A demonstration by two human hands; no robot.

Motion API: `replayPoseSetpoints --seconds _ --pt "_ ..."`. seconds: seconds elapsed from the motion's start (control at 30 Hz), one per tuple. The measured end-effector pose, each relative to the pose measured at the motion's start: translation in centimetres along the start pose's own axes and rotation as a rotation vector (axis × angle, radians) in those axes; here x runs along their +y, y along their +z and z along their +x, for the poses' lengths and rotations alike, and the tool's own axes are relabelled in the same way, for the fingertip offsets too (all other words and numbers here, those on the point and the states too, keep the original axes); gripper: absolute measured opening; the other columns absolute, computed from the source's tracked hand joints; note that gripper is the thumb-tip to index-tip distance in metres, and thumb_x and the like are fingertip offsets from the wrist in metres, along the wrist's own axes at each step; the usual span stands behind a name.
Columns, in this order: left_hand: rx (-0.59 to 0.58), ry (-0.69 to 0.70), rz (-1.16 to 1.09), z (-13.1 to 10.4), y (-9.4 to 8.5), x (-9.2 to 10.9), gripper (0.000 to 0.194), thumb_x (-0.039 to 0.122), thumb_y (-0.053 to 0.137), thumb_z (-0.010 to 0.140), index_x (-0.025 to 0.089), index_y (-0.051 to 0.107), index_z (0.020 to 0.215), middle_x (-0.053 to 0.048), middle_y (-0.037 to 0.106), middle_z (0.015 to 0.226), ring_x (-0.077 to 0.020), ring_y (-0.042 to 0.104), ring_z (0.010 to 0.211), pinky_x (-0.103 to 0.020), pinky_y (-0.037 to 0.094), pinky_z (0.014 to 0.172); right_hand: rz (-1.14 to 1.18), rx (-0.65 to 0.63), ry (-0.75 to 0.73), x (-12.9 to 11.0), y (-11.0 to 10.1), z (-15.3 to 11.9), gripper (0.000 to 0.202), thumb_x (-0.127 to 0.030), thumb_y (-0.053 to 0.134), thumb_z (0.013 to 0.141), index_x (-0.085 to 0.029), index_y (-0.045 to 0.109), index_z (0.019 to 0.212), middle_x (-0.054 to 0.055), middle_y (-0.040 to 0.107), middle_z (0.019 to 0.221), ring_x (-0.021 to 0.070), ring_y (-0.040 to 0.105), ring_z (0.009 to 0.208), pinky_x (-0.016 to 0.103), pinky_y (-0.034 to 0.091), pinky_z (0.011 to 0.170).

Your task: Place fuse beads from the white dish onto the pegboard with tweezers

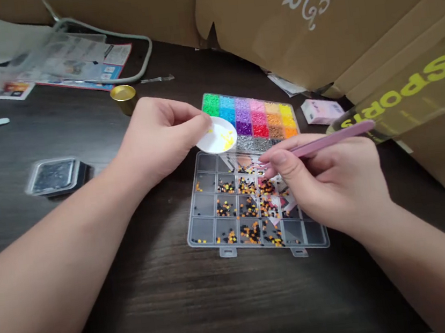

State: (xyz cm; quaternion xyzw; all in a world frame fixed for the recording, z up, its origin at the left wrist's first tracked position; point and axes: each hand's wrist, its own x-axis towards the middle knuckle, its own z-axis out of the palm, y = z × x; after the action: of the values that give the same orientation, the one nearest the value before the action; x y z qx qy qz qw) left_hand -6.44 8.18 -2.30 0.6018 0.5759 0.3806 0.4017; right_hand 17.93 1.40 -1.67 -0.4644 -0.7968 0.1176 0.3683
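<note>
My left hand (169,132) pinches the rim of a small white dish (213,141), and several yellow beads (227,141) lie in it. In my right hand (325,181) is a pair of pink tweezers (332,138), its tips over the near part of a bead box. Below both hands lies the box's clear compartmented lid (206,228), scattered with black, orange and yellow beads (247,206). Behind it, the bead tray (242,112) holds beads sorted by colour, from green and blue to red and orange. My right hand covers part of the lid's right side.
A gold tin (124,98) stands beyond my left wrist. Further left sits a small clear-lidded black container (57,176). Printed papers (83,62) lie at the back left. A small pink-white box (322,111) is at the right, before large cardboard boxes (253,17).
</note>
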Motion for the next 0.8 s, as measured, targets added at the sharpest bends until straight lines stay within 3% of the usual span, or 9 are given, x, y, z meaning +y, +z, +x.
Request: replayPoseSetpoints --seconds 0.17,0.4,0.67,0.8 --pt "-0.043 -0.009 0.033 0.3 -0.5 -0.2 0.02 0.03 0.082 0.085 0.013 0.091 0.093 -0.008 0.085 0.085 -0.017 0.064 0.078 -0.032 0.045 0.072 0.01 -0.003 0.077 1.7 0.0 0.3 0.051 -0.034 0.072 0.113 -0.023 0.068 0.063 0.005 0.083 0.073 0.0171 0.076 0.06 0.028 0.044 0.043" --pt "-0.281 -0.034 0.008 0.9 -1.3 -0.8 0.024 0.039 0.085 0.084 0.016 0.091 0.084 -0.009 0.084 0.08 -0.0185 0.068 0.072 -0.029 0.05 0.069 0.117 -0.038 0.04 2.2 0.2 0.5 0.037 -0.03 0.072 0.112 -0.022 0.076 0.077 0.003 0.084 0.077 0.0136 0.074 0.058 0.024 0.052 0.046" --pt "-0.293 -0.043 0.056 1.2 -1.3 -1.1 0.03 0.043 0.085 0.08 0.014 0.09 0.085 -0.008 0.083 0.078 -0.0169 0.065 0.069 -0.024 0.047 0.064 -0.01 -0.054 0.026 2.6 0.0 0.6 0.054 -0.029 0.07 0.113 -0.021 0.06 0.06 0.002 0.076 0.063 0.0102 0.058 0.046 0.026 0.038 0.041" --pt "-0.312 -0.044 0.068 1.2 -1.1 -1.1 0.036 0.048 0.085 0.08 0.013 0.092 0.089 -0.007 0.083 0.079 -0.0154 0.064 0.069 -0.024 0.046 0.066 0.111 -0.073 0.035 2.4 0.2 0.6 0.049 -0.031 0.07 0.114 -0.022 0.066 0.066 0.001 0.081 0.072 0.0123 0.071 0.056 0.025 0.051 0.049"
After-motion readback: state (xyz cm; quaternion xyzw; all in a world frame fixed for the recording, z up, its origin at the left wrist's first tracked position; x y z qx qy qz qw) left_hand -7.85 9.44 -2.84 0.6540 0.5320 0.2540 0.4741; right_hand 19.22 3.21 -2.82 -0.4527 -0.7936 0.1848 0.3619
